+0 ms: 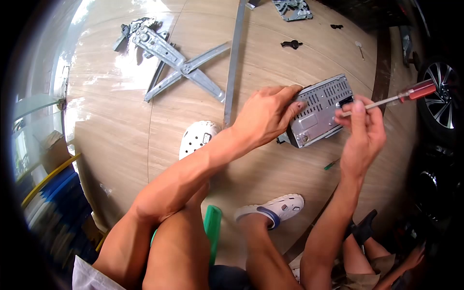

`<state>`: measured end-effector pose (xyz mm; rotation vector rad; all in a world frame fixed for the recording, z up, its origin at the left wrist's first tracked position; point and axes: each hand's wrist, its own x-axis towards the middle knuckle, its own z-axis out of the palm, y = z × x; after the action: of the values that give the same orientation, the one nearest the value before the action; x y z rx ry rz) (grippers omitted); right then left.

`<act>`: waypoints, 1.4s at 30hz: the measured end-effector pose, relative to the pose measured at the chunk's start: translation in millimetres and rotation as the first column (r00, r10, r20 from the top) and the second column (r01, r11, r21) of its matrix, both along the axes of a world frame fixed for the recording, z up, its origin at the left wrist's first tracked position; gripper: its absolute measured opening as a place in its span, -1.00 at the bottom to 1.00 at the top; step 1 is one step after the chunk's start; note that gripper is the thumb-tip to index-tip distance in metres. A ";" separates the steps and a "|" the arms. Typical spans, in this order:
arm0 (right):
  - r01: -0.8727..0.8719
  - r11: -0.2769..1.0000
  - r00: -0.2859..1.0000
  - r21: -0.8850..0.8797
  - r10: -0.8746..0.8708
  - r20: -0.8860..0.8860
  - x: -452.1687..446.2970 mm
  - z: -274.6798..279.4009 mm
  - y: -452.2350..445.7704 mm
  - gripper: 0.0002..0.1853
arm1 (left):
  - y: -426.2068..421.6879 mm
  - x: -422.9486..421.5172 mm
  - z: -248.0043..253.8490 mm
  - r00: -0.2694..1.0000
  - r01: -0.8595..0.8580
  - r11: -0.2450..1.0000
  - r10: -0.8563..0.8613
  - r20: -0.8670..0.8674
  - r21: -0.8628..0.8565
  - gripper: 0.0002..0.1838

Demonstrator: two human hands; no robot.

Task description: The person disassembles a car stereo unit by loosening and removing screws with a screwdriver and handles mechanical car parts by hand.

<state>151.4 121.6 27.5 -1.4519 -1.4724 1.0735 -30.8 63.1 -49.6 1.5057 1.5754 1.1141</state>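
Observation:
My left hand (270, 112) grips the left end of a grey metal box (321, 106) with rows of slots, its fingers over the top edge and its thumb on the slotted face. The box is tilted above the floor. My right hand (363, 130) is at the right side of the box, its fingers closed around the shaft of a screwdriver (418, 91) with a red handle. The handle points away to the right. The shaft's tip is hidden by my fingers.
A crossed metal bracket (186, 67) lies at the upper left, beside a long metal bar (234, 63). Black parts (291, 44) and a small green screwdriver (331, 165) are on the floor (193, 24). A wheel (441, 96) stands at the right. Another person's legs (360, 256) show at lower right.

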 end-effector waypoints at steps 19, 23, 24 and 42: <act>0.036 0.903 0.812 0.428 -0.276 0.514 42.3 14.8 -47.2 -0.65 | -5.0 14.7 -3.9 0.984 -0.114 0.991 0.122 0.134 -0.062 -0.66; -0.153 0.987 0.579 0.055 0.045 0.814 51.4 -12.7 -40.5 -0.72 | -3.6 13.3 -4.9 0.986 -0.112 0.993 0.116 0.118 -0.039 -0.65; -0.102 0.987 0.621 0.127 -0.037 0.783 49.9 -12.8 -46.3 -0.73 | -3.3 12.3 -4.3 0.986 -0.108 0.993 0.113 0.120 -0.047 -0.65; -0.032 0.994 0.655 0.105 -0.058 0.753 36.8 1.4 -41.4 -0.75 | -2.5 13.0 -1.2 0.987 -0.110 0.993 0.115 0.116 -0.049 -0.70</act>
<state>188.3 80.3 28.9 -1.9473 -2.0381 0.3222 -17.8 60.6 -50.9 1.3115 1.6084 1.2027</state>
